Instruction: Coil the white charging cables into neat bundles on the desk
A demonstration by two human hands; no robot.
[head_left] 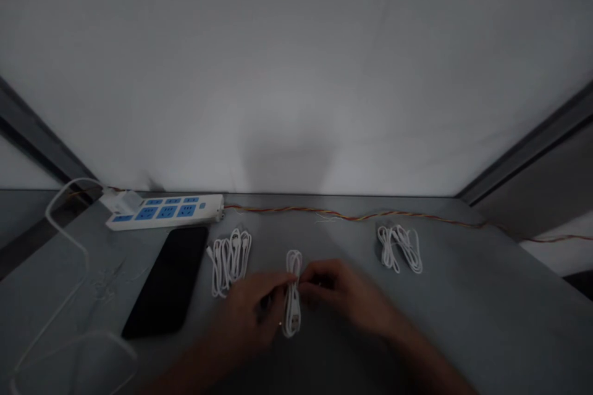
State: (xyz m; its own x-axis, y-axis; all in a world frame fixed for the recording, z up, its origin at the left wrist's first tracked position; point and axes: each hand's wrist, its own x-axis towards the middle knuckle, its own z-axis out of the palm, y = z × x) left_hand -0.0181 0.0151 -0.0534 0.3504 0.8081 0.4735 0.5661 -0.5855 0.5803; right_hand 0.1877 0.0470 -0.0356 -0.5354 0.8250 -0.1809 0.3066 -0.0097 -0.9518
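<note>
A white USB cable [292,315], coiled into a narrow bundle, stands lengthwise on the grey table [463,315] between my hands. My left hand [250,311] pinches the bundle from the left at its middle, and my right hand [338,293] pinches it from the right. The fingers hide the bundle's waist. A metal USB plug shows at the lower end. Two similar coiled white cables lie apart from my hands: one [230,262] up and to the left, the other [399,249] up and to the right.
A black smartphone [164,281] lies face down or dark at left, behind it a blue-and-white power strip [162,213] with a white plug. A twisted red-yellow wire [352,216] runs along the back edge. A loose white cable [69,278] loops at far left.
</note>
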